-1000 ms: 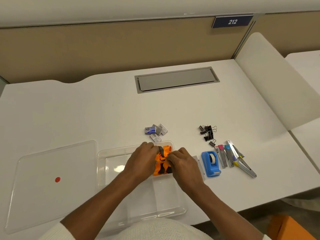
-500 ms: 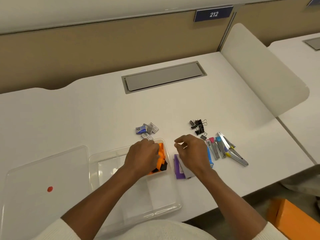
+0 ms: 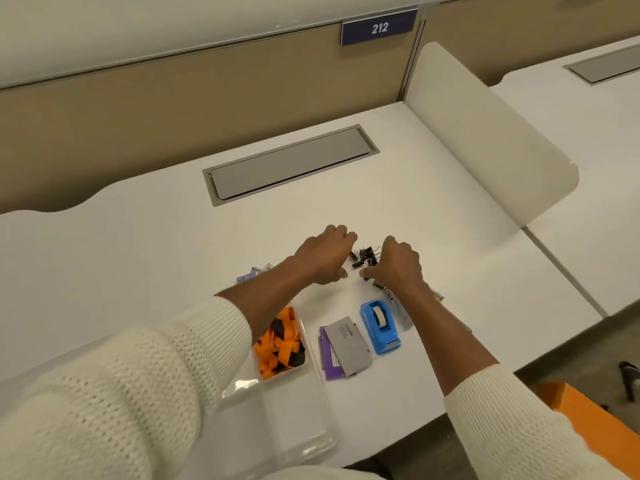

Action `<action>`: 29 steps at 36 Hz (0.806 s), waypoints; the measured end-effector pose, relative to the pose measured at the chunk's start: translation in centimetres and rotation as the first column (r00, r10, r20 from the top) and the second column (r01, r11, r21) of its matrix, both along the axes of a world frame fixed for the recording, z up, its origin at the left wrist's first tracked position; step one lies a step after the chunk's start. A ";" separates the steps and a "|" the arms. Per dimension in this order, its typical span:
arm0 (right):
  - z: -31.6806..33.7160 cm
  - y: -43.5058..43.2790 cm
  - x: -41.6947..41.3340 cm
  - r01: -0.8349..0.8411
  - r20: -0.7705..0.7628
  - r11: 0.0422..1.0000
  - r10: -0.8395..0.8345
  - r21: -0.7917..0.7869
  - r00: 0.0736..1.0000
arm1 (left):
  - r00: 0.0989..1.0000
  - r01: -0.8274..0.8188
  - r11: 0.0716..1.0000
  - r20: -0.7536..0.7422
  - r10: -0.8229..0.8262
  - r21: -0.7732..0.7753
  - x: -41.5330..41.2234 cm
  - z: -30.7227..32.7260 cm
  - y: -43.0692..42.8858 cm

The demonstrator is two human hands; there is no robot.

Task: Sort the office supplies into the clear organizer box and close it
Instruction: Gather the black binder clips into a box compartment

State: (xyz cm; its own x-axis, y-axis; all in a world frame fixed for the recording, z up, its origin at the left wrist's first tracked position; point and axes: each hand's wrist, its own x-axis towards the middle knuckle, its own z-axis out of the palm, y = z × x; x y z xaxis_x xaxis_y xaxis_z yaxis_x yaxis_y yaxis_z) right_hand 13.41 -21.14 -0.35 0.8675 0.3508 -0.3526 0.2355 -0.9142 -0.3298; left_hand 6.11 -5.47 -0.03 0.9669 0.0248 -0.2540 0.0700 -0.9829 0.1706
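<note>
A small pile of black binder clips [image 3: 363, 255] lies on the white desk between my two hands. My left hand [image 3: 323, 259] curves around its left side, thumb apart from the fingers. My right hand [image 3: 396, 268] arches over its right side, with the thumb reaching toward the left hand. Neither hand visibly grips a clip. The clear organizer box [image 3: 304, 420] stands open near the front edge, under my left sleeve. An orange and black lanyard [image 3: 280, 344] fills its far right compartment.
A grey card holder on a purple one [image 3: 346, 348] lies right of the box, beside a blue tape dispenser [image 3: 381, 327]. Small staple boxes [image 3: 252, 273] peek out behind my left forearm. Metal staplers [image 3: 401, 315] lie partly under my right forearm. A grey cable hatch [image 3: 291, 164] is set in the desk's far side.
Both hands left the box and moved forward and right to the binder clips. The lanyard stays in its compartment. The view has shifted, and the lid at the left is out of sight.
</note>
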 end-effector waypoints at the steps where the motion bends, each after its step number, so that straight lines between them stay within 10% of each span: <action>1: -0.3 0.1 0.2 -0.005 -0.012 1.000 0.005 -0.013 1.000 | 0.999 0.024 1.000 -0.024 -0.024 -0.010 0.6 -0.4 0.0; 29: -4.0 1.7 1.9 0.119 -0.065 0.978 -0.109 0.174 0.992 | 0.999 -0.011 0.947 0.045 0.027 -0.322 3.8 -4.1 0.0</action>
State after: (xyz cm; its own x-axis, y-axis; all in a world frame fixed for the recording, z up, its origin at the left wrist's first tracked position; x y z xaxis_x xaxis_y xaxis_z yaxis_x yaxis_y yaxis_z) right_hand 15.28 -19.42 -4.40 0.8863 0.3117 -0.3424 0.1100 -0.8600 -0.4984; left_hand 9.95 -5.48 -4.12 0.9783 -0.0324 -0.2045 0.0715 -0.8740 0.4806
